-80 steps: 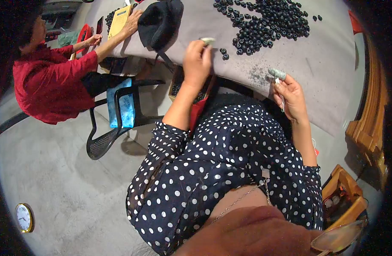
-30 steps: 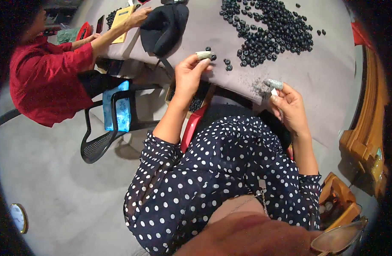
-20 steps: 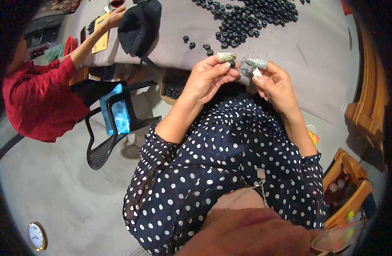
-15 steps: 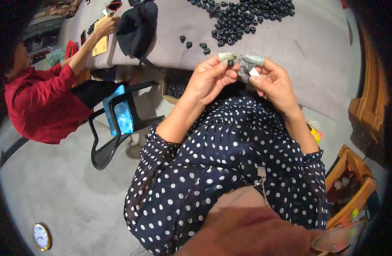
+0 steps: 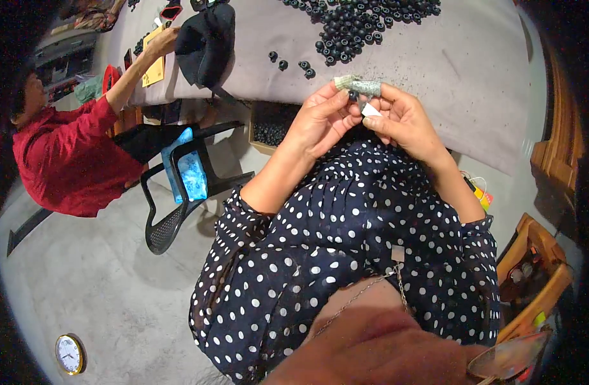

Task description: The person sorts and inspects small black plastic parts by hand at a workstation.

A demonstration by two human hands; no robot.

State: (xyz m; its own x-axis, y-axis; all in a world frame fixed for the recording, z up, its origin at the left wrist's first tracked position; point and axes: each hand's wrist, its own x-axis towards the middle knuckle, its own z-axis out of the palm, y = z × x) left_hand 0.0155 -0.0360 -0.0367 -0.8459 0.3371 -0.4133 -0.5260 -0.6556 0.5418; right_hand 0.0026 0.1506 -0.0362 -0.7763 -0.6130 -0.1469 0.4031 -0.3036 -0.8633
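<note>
My left hand [image 5: 323, 122] is closed, thumb and forefinger pinching a small round black part [image 5: 353, 95]. A pale green fabric finger cover [image 5: 345, 81] sits on its index fingertip. Just right of it, my right hand [image 5: 406, 122] is closed on a small flat white piece [image 5: 370, 110], held under the thumb; its exact kind cannot be made out. A grey-green finger cover [image 5: 366, 88] wraps the right index fingertip. Both hands meet at the table's near edge, over my lap, with the fingertips almost touching.
Many black round parts [image 5: 352, 32] lie heaped on the cloth-covered table [image 5: 461, 96], with several loose ones [image 5: 304, 65] nearer me. A carton of black parts [image 5: 269, 133] stands below. Left are a black chair [image 5: 163, 224] and a co-worker in red [image 5: 73, 157]. A wooden chair [image 5: 531, 276] is right.
My right hand has moved left with the white piece, closing the gap to the black part in my left hand. The co-worker's arm stays stretched toward the table.
</note>
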